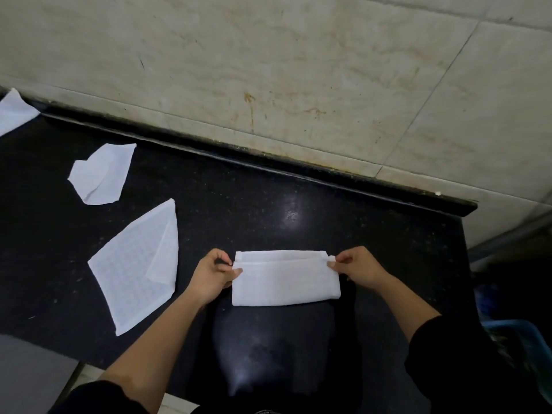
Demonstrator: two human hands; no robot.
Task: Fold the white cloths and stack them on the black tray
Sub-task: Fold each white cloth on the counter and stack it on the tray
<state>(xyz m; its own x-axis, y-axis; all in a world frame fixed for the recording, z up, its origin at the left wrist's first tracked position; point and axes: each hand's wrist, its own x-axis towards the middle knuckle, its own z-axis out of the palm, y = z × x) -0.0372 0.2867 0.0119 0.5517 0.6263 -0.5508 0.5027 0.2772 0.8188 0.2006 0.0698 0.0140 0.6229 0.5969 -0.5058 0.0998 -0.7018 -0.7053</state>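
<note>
Two hands [213, 276] [357, 270] pinch one folded cloth [286, 283] beside three loose cloths [134, 264] [101, 174] [13, 112].

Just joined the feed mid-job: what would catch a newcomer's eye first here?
The folded white cloth stands out at the centre of the black counter, its far corners pinched by the left hand and right hand. Left of it lie a large loose cloth, a crumpled cloth and a third cloth at the frame's edge.

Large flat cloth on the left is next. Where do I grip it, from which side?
Pinch the turned-over flap at the right edge of the large cloth, coming from the right. It lies atop the flat sheet, so its free edge probably lifts easier than flush corners.
</note>
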